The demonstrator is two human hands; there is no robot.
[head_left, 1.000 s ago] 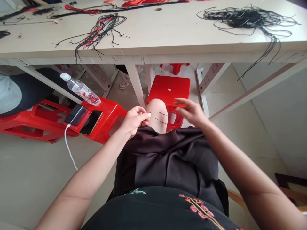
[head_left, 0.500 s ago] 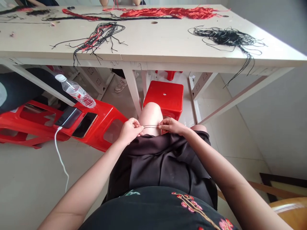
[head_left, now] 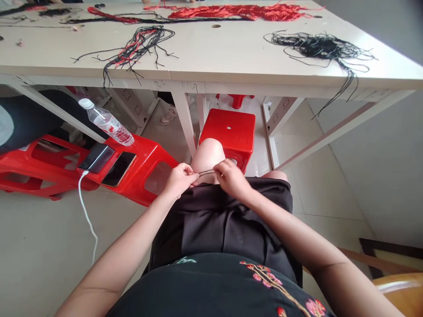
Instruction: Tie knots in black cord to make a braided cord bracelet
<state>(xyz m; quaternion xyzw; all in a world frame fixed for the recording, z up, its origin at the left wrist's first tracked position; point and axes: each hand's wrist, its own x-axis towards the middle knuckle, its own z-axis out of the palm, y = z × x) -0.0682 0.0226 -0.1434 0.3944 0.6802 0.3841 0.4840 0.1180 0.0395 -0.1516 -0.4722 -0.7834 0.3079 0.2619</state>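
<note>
A thin black cord (head_left: 206,171) runs in two strands between my hands, just above my bare knee. My left hand (head_left: 181,179) pinches its left end between thumb and fingertips. At the other end, my right hand (head_left: 231,178) is closed on the cord, its fingers slightly blurred and its knuckles turned upward. The exact grip of the right fingertips is partly hidden. On the table ahead lie a tangle of black cords (head_left: 325,47) at right and a bundle of black and red cords (head_left: 140,44) at left.
A pale table (head_left: 211,57) spans the front, with red cords (head_left: 238,12) at its back. Below stands a red stool (head_left: 228,127). On red stools at left are a water bottle (head_left: 110,124), a phone (head_left: 119,169) and a dark device (head_left: 97,157) with a white cable (head_left: 86,211).
My right hand has moved slightly left and turned over, shortening the span of cord. My left hand keeps its pinch. The view has shifted a little.
</note>
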